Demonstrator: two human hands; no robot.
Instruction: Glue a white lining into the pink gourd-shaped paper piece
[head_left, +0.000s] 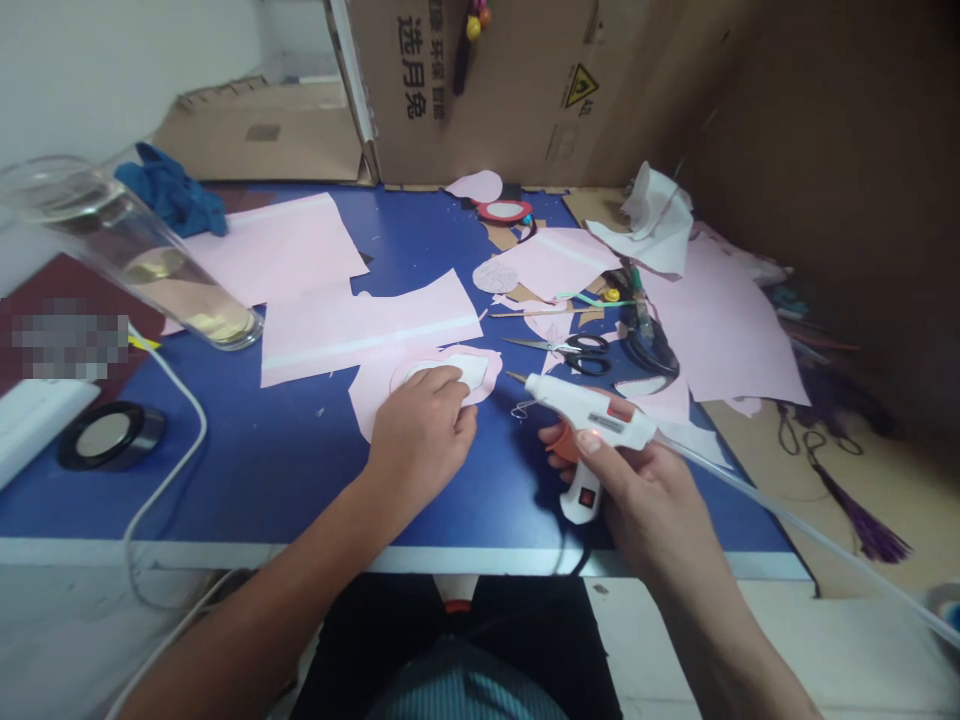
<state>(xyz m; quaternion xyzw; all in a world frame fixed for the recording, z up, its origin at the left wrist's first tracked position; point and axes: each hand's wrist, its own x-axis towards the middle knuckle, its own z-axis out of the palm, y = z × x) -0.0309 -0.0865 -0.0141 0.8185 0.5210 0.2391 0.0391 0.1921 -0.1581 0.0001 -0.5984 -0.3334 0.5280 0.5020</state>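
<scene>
My right hand (pixel 645 490) grips a white hot glue gun (pixel 589 415); its metal nozzle points left toward a pink cut-out. A clear glue stick (pixel 787 520) trails from the gun's back to the right. My left hand (pixel 424 435) lies palm down on the blue mat (pixel 285 460), fingers pressing a white scalloped paper piece (pixel 469 370). That piece rests on a pink paper shape (pixel 491 365). The nozzle tip is a short way right of the pink shape, apart from it.
Black-handled scissors (pixel 574 350) lie just behind the gun. Pink paper sheets (pixel 367 325) spread over the mat. A glass cup (pixel 150 265) lies tilted at left, a black tape roll (pixel 112 435) in front of it. Cardboard boxes (pixel 487 90) stand at the back; a white cable (pixel 176 400) crosses left.
</scene>
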